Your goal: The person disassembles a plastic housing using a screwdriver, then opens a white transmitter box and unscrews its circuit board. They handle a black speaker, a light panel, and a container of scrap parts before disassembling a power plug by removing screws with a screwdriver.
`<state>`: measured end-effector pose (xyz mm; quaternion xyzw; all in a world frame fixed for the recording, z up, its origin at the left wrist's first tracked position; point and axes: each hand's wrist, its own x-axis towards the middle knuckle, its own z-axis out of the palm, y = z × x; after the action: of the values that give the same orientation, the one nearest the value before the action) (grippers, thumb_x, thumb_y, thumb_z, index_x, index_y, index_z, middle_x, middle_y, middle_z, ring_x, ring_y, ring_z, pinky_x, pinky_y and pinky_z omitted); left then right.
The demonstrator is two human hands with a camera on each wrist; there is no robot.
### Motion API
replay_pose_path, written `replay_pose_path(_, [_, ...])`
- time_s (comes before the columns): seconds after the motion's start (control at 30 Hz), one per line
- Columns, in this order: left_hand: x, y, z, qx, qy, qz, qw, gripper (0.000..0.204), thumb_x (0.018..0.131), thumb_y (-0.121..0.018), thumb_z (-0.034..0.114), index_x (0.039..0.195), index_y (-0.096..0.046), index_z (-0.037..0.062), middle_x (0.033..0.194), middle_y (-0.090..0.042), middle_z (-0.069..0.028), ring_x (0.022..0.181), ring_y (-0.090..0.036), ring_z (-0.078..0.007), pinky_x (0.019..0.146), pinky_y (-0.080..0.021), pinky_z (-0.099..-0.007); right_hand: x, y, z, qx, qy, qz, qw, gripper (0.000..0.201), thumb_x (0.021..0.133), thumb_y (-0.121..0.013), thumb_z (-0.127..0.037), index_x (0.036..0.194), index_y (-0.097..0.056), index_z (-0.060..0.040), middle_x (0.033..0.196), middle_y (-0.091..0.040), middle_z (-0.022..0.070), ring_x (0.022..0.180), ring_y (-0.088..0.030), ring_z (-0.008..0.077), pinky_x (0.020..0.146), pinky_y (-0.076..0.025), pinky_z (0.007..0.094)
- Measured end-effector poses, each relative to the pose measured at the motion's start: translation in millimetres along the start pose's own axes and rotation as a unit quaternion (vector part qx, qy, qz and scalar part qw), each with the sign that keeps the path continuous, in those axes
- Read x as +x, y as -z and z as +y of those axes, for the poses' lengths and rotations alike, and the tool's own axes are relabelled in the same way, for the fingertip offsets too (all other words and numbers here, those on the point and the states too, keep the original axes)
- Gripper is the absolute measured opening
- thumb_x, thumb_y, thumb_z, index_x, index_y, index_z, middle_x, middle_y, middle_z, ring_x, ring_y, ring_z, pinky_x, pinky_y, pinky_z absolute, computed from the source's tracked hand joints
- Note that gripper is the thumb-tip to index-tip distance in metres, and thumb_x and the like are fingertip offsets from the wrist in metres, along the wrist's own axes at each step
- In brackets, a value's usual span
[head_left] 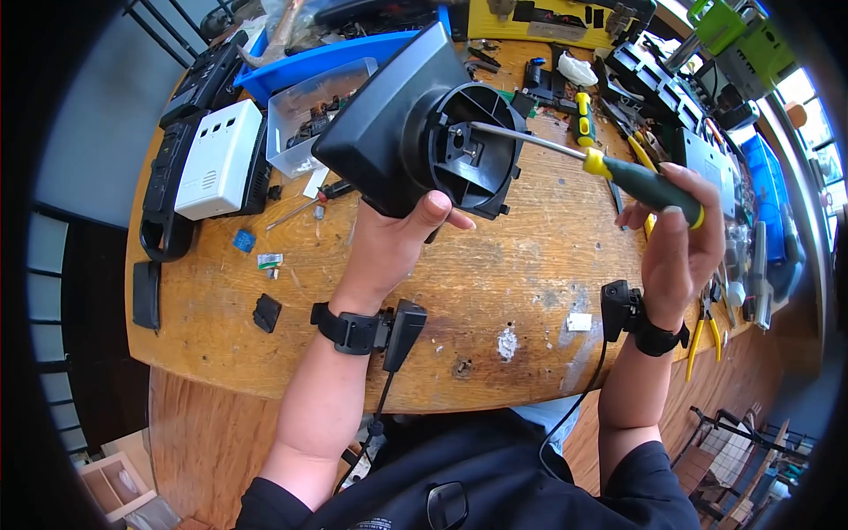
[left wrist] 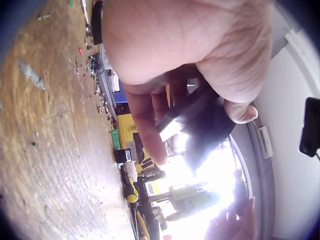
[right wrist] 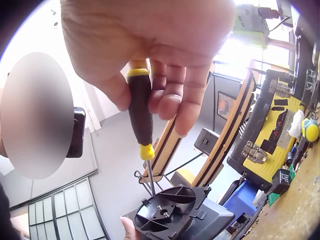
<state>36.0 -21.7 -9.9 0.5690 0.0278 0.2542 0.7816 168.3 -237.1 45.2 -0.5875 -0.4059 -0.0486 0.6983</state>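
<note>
In the head view my left hand (head_left: 384, 247) holds up a black plastic housing (head_left: 380, 128), flared and boxy at one end, with its round, ribbed base turned to the right. The thumb lies along the lower side by the base. My right hand (head_left: 678, 243) grips a screwdriver (head_left: 645, 183) by its dark green and yellow handle. Its metal shaft points left into the round base, the tip overlapping a small mount near the middle. Seen from the right wrist, small metal posts (right wrist: 164, 212) stand in the base's centre, and the thumb and fingers pinch the handle (right wrist: 140, 107).
A white box (head_left: 219, 159), a clear bin (head_left: 300, 146) and a blue crate (head_left: 265, 79) stand at the left and back. Yellow-handled pliers (head_left: 705, 331) lie at the right edge. Another yellow screwdriver (head_left: 583, 121) and a yellow case (head_left: 556, 22) lie farther back.
</note>
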Motion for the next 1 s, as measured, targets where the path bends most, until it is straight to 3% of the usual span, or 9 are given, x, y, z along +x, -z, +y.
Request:
replay_pose_path(0.27, [-0.5,0.0,-1.7,-0.007,-0.002,-0.005,1.000,0.045,0.082,-0.068,0.033,0.112,-0.055,0.0022,0.098,-0.062,-0.0072,0.079,-0.063,-0.0166,0.069,-0.055,-0.0308,0.2,0.1,0.7,0.001,0.009,-0.022,1.000,0.032,0.086,-0.061,-0.015,0.109,-0.054,0.0067,0.089,-0.056,0.0111,0.069,-0.059,0.0136,0.061,-0.048,0.0211])
replay_pose_path(0.43, [0.2,2.5,-5.2,-0.018,-0.008,-0.023,1.000,0.049,0.082,-0.068,0.034,0.118,-0.052,0.0052,0.106,-0.060,-0.0064,0.088,-0.061,-0.0155,0.070,-0.057,-0.0322,0.2,-0.2,-0.4,-0.007,0.004,-0.025,1.000,0.032,0.086,-0.062,-0.015,0.109,-0.055,0.0065,0.089,-0.056,0.0111,0.070,-0.059,0.0137,0.061,-0.048,0.0210])
replay_pose_path(0.83, [0.4,0.1,-2.8,-0.023,-0.014,-0.021,0.999,0.044,0.082,-0.069,0.029,0.116,-0.053,0.0047,0.103,-0.060,-0.0062,0.085,-0.061,-0.0152,0.071,-0.056,-0.0318,1.2,0.9,1.0,0.001,0.020,-0.041,0.999,0.029,0.084,-0.061,-0.005,0.108,-0.055,0.0076,0.088,-0.054,0.0101,0.071,-0.057,0.0130,0.064,-0.051,0.0221])
replay_pose_path(0.93, [-0.8,0.2,-2.0,-0.016,0.009,-0.004,1.000,0.039,0.081,-0.070,0.025,0.110,-0.056,0.0032,0.097,-0.062,-0.0061,0.079,-0.062,-0.0148,0.071,-0.056,-0.0310,1.4,-0.3,1.0,-0.032,0.036,-0.042,0.998,0.029,0.087,-0.058,-0.012,0.108,-0.055,0.0074,0.087,-0.052,0.0099,0.073,-0.057,0.0127,0.062,-0.049,0.0219])
replay_pose_path(1.0, [-1.6,0.6,-1.0,0.012,0.017,-0.004,1.000,0.038,0.081,-0.070,0.025,0.108,-0.057,0.0025,0.093,-0.062,-0.0060,0.077,-0.062,-0.0146,0.070,-0.055,-0.0305,1.2,-1.2,1.3,-0.055,0.040,-0.040,0.997,0.042,0.093,-0.049,-0.033,0.107,-0.056,0.0063,0.084,-0.052,0.0083,0.071,-0.054,0.0097,0.053,-0.041,0.0200])
